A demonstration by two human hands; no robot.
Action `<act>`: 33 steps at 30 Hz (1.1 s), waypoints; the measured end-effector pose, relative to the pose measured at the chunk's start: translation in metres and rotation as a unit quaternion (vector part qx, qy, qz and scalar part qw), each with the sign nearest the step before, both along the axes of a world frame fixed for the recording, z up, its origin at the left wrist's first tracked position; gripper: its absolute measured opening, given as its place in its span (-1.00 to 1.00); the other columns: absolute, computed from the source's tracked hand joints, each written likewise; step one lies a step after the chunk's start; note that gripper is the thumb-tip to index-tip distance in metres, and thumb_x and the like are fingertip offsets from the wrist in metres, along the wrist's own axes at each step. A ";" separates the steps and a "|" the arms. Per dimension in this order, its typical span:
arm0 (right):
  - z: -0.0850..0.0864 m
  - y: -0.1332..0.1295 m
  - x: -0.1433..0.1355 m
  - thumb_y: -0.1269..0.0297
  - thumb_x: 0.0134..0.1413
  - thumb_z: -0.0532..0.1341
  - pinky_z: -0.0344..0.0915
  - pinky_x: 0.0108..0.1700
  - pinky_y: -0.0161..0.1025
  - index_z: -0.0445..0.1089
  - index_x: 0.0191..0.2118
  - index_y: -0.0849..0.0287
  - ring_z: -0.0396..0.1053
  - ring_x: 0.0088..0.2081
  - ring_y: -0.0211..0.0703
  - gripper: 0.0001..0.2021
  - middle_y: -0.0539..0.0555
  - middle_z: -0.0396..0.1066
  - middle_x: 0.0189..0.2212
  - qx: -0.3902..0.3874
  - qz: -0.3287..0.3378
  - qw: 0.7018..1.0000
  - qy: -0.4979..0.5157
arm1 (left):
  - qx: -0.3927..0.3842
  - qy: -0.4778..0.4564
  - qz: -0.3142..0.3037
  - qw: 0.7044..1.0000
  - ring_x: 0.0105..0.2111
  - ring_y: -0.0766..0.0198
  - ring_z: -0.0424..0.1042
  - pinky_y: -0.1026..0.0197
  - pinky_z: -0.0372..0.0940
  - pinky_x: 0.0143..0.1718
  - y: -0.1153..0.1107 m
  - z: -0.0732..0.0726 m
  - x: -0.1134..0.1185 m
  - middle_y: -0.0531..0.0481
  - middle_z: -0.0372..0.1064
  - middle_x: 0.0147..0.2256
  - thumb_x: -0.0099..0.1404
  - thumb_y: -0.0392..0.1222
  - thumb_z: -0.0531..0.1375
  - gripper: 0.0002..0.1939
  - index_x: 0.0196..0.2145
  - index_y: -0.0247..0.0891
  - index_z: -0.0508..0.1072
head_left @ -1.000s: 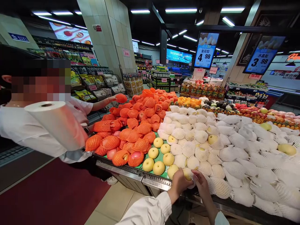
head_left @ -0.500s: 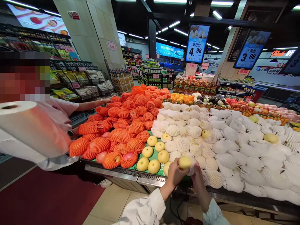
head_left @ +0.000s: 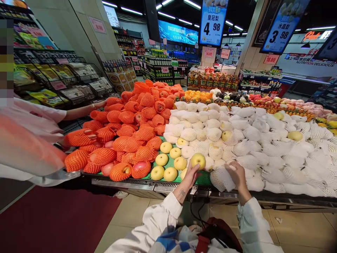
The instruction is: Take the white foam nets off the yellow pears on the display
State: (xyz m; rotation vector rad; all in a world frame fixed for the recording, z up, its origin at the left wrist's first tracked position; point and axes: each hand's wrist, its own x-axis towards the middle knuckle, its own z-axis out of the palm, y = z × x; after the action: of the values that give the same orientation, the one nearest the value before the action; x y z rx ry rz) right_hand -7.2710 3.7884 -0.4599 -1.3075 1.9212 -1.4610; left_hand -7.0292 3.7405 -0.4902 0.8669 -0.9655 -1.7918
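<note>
My left hand (head_left: 191, 175) holds a bare yellow pear (head_left: 198, 161) above the front edge of the green-lined display. To the right, my right hand (head_left: 237, 174) has its fingers round a white foam net (head_left: 222, 178), which hangs over the front row of wrapped pears. Several bare yellow pears (head_left: 170, 174) sit on the green liner (head_left: 171, 161) left of my left hand. White-netted pears (head_left: 252, 147) cover the display behind and to the right of my right hand.
Orange-netted fruit (head_left: 129, 144) is piled at the left. A person's arm (head_left: 81, 111) reaches over its far left side. A metal rail (head_left: 163, 187) runs along the display's front. Oranges (head_left: 198, 95) and other fruit lie farther back.
My hands have moved apart. The pear is now bare in my left hand, and the white net has come away with my right hand. The view has shifted right and down.
</note>
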 end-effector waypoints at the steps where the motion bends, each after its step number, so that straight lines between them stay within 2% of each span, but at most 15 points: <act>1: -0.003 0.004 0.008 -0.10 -0.08 0.41 0.34 -0.15 -0.15 0.40 -0.46 0.17 0.38 -0.26 -0.02 -0.60 0.10 0.45 -0.37 -0.001 0.041 0.999 0.036 | -0.006 -0.036 -0.007 0.999 -0.18 0.14 0.54 0.21 0.35 -0.31 0.001 -0.004 0.000 -0.23 0.45 0.08 0.15 0.27 0.29 -0.20 0.21 -0.21 0.29; 2: -0.007 0.007 0.019 -0.04 -0.12 0.44 0.38 -0.06 -0.11 0.50 -0.30 0.17 0.43 -0.13 0.06 -0.62 0.14 0.52 -0.23 -0.001 0.084 0.994 0.063 | -0.011 -0.075 -0.016 0.997 -0.21 0.16 0.54 0.21 0.33 -0.33 0.002 -0.007 0.000 -0.22 0.46 0.06 0.19 0.25 0.25 -0.23 0.22 -0.23 0.25; 3: -0.012 0.010 0.031 0.01 -0.16 0.46 0.39 0.04 -0.05 0.53 -0.09 0.16 0.45 0.01 0.12 -0.51 0.18 0.53 -0.06 0.006 0.128 0.989 0.078 | -0.017 -0.112 -0.028 0.993 -0.22 0.16 0.53 0.20 0.31 -0.34 0.004 -0.011 -0.001 -0.22 0.47 0.03 0.23 0.24 0.21 -0.26 0.22 -0.25 0.23; 5: -0.025 0.014 0.056 0.06 -0.17 0.48 0.37 0.18 0.04 0.38 0.27 0.09 0.40 0.20 0.18 -0.20 0.22 0.46 0.17 0.030 0.189 0.978 0.080 | -0.031 -0.159 -0.040 0.986 -0.19 0.13 0.51 0.16 0.33 -0.28 0.010 -0.016 -0.001 -0.20 0.48 -0.03 0.23 0.24 0.21 -0.32 0.12 -0.28 0.28; 6: -0.033 0.014 0.067 0.06 -0.13 0.47 0.38 0.18 0.07 0.30 0.33 0.09 0.41 0.20 0.19 -0.15 0.23 0.44 0.20 0.040 0.198 0.976 0.076 | -0.043 -0.177 -0.041 0.982 -0.16 0.11 0.49 0.14 0.33 -0.22 0.012 -0.017 -0.001 -0.18 0.49 -0.07 0.21 0.24 0.25 -0.36 0.05 -0.29 0.33; 8: -0.048 0.013 0.083 0.07 -0.04 0.42 0.41 0.14 0.09 0.26 0.35 0.11 0.46 0.12 0.19 -0.19 0.25 0.46 0.18 0.054 0.188 0.978 0.074 | -0.095 -0.269 -0.049 0.957 -0.19 0.09 0.44 0.13 0.28 -0.18 0.015 -0.014 0.003 -0.14 0.50 -0.20 0.21 0.24 0.30 -0.48 -0.13 -0.27 0.41; 12: -0.075 0.007 0.098 0.11 -0.09 0.45 0.44 0.04 0.11 0.34 0.22 0.14 0.46 0.04 0.23 -0.29 0.29 0.43 0.11 0.081 0.144 0.977 0.137 | -0.228 -0.519 -0.074 0.820 -0.41 0.16 0.33 0.14 0.05 -0.34 0.005 0.000 0.023 -0.10 0.42 -0.45 0.44 0.19 0.11 -0.53 -0.44 -0.24 0.39; 13: -0.081 0.005 0.100 0.13 -0.13 0.47 0.45 0.01 0.10 0.36 0.20 0.13 0.46 0.03 0.24 -0.29 0.30 0.41 0.10 0.096 0.137 0.973 0.157 | -0.246 -0.533 -0.082 0.805 -0.43 0.17 0.32 0.14 0.02 -0.36 0.000 0.003 0.028 -0.09 0.41 -0.46 0.45 0.15 0.10 -0.53 -0.47 -0.24 0.38; 16: -0.091 0.003 0.108 0.16 -0.12 0.48 0.44 -0.02 0.06 0.34 0.21 0.14 0.46 0.04 0.27 -0.28 0.31 0.42 0.12 0.147 0.117 0.962 0.197 | -0.270 -0.527 -0.101 0.799 -0.44 0.19 0.35 0.17 0.05 -0.39 -0.017 0.005 0.041 -0.04 0.42 -0.47 0.47 0.01 0.08 -0.60 -0.46 -0.24 0.42; 18: -0.092 0.003 0.111 0.11 -0.05 0.47 0.42 -0.02 0.02 0.30 0.28 0.15 0.47 0.06 0.29 -0.24 0.32 0.44 0.15 0.169 0.115 0.956 0.212 | -0.281 -0.528 -0.086 0.797 -0.33 0.16 0.45 0.17 0.19 -0.29 -0.029 0.003 0.043 -0.08 0.50 -0.37 0.50 -0.11 0.02 -0.67 -0.34 -0.25 0.48; 20: -0.087 0.003 0.113 0.07 -0.01 0.47 0.41 -0.04 0.00 0.28 0.32 0.14 0.50 0.04 0.30 -0.21 0.32 0.48 0.13 0.192 0.129 0.945 0.232 | -0.306 -0.534 -0.070 0.785 -0.07 0.08 0.48 0.11 0.28 -0.05 -0.040 0.000 0.040 -0.18 0.53 -0.09 0.45 -0.25 0.04 -0.76 -0.10 -0.28 0.50; 23: -0.075 0.002 0.116 0.16 -0.01 0.51 0.38 -0.11 -0.02 0.34 0.31 0.13 0.55 -0.03 0.32 -0.24 0.30 0.56 0.03 0.232 0.143 0.920 0.281 | -0.359 -0.558 -0.083 0.744 0.20 -0.06 0.32 -0.01 0.22 0.20 -0.053 -0.006 0.028 -0.31 0.33 0.21 0.19 -0.42 0.22 -0.49 0.11 -0.28 0.39; 25: -0.066 0.000 0.118 0.24 -0.04 0.53 0.36 -0.16 -0.03 0.37 0.30 0.14 0.56 -0.08 0.34 -0.24 0.31 0.59 -0.06 0.262 0.136 0.903 0.312 | -0.381 -0.576 -0.102 0.716 0.20 -0.13 0.29 -0.07 0.21 0.20 -0.060 -0.011 0.019 -0.34 0.31 0.22 0.05 -0.51 0.25 -0.38 0.10 -0.28 0.35; 28: -0.056 -0.005 0.116 0.32 -0.12 0.56 0.34 -0.23 -0.06 0.38 0.32 0.21 0.58 -0.15 0.35 -0.18 0.32 0.61 -0.18 0.282 0.153 0.887 0.334 | -0.393 -0.598 -0.109 0.690 0.17 -0.17 0.28 -0.12 0.23 0.15 -0.067 -0.017 0.009 -0.37 0.34 0.15 0.05 -0.57 0.22 -0.41 0.05 -0.30 0.32; 33: -0.046 -0.008 0.089 0.26 -0.17 0.58 0.37 -0.20 -0.09 0.42 0.32 0.09 0.59 -0.14 0.27 -0.16 0.21 0.64 -0.17 0.254 0.193 0.896 0.309 | -0.415 -0.593 -0.115 0.681 0.13 -0.19 0.30 -0.12 0.26 0.11 -0.075 -0.020 0.015 -0.32 0.36 0.12 -0.04 -0.43 0.38 -0.34 0.02 -0.27 0.30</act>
State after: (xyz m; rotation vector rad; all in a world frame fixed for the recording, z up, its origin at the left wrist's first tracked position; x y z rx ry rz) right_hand -7.1820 3.7806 -0.5056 -1.8686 2.0240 -0.3129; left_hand -7.0138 3.6652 -0.5102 1.2653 -2.5253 -0.5073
